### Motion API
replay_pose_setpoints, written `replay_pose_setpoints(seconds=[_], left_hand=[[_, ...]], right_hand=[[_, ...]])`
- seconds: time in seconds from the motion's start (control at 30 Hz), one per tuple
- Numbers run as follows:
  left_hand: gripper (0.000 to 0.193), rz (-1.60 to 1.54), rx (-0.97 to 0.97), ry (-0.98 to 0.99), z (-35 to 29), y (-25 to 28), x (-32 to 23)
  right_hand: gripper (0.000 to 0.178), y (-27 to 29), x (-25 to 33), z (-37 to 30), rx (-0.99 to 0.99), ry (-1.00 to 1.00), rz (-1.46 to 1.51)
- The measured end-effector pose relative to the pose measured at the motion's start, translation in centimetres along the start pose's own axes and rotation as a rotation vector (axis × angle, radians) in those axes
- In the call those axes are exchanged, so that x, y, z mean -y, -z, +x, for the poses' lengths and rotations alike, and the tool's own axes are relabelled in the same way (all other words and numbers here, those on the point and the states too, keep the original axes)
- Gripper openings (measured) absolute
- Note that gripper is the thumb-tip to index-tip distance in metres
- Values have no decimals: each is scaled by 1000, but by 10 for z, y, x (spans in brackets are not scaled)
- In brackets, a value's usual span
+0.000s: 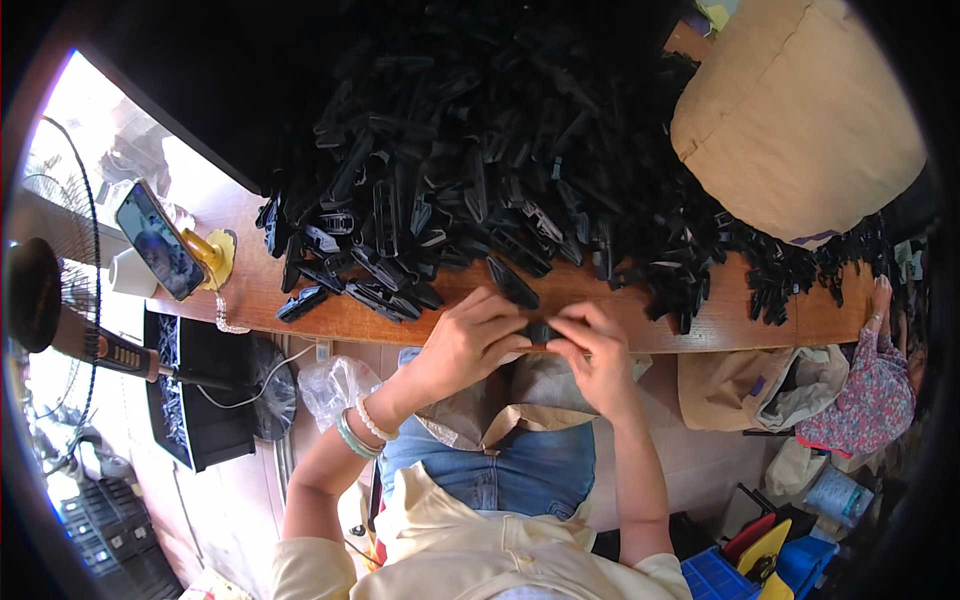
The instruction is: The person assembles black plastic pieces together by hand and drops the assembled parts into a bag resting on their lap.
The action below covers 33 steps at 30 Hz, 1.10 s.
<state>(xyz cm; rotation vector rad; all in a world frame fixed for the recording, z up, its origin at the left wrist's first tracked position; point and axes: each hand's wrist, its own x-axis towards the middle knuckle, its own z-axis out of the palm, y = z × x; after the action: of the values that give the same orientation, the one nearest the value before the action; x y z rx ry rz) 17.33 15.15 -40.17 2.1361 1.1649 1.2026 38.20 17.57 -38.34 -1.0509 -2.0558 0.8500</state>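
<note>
A small black part (pixel 541 333) is held between both hands, just over the middle of the near edge of the worktop (pixel 255 305). The part is pinched from its left side by the thumb and fingers of the left grip (pixel 472 338), and from its right side by those of the right grip (pixel 598 357); its finer shape is hidden by the fingers. Pale beaded bracelets (pixel 362 430) are worn on the left wrist.

Much of the worktop is covered by a large heap of black plastic pieces (pixel 400 190), spread from the left part toward the right end. One longer black piece (pixel 512 283) is seen just beyond the left grip. Near the left edge, a phone (pixel 160 243) is propped on a yellow stand (pixel 214 258). A big tan sack (pixel 800 120) is placed toward the far right corner, beside the heap. Below the near edge, at the left, a black bin (pixel 222 420) and a clear plastic bag (pixel 335 388) are seen.
</note>
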Motion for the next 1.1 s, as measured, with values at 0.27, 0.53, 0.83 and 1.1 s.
replay_pose_setpoints(seconds=[0.27,0.53,0.83,1.1], left_hand=[[50,588,65,-165,14,15,3],[51,447,267,-280,19,4,-3],[35,237,116,-185,21,4,12],[28,364,-42,-22,12,8,1]], right_hand=[[23,26,8,-28,-224,-189,-76],[14,34,-24,12,-381,60,-786],[11,26,-4,-11,-428,-181,73],[25,3,-1,-3,-161,-375,583]])
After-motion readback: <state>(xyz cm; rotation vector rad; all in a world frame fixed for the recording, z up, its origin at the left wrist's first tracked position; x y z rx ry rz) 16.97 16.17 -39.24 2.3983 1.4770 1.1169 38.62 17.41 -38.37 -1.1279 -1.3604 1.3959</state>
